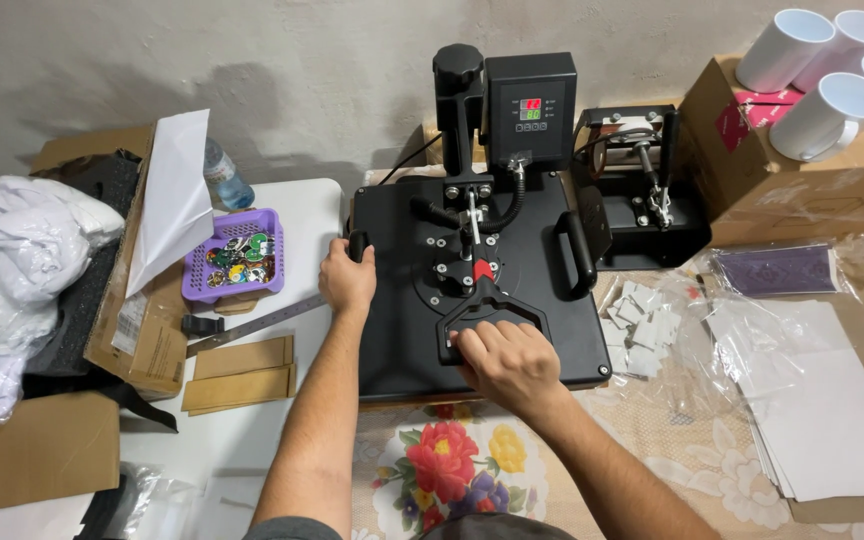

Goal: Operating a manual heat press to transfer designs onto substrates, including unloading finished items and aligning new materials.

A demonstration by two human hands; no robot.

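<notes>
The black heat press (482, 290) sits mid-tabletop (297, 215), against the far wall; it looks heavy and rigid, best worked by its handles rather than the flat plate. The right hand (507, 365) is closed around the near lever handle (492, 315), and the left hand (346, 280) seems wrapped on the left side grip (357, 245), though its fingers are hidden.
</notes>
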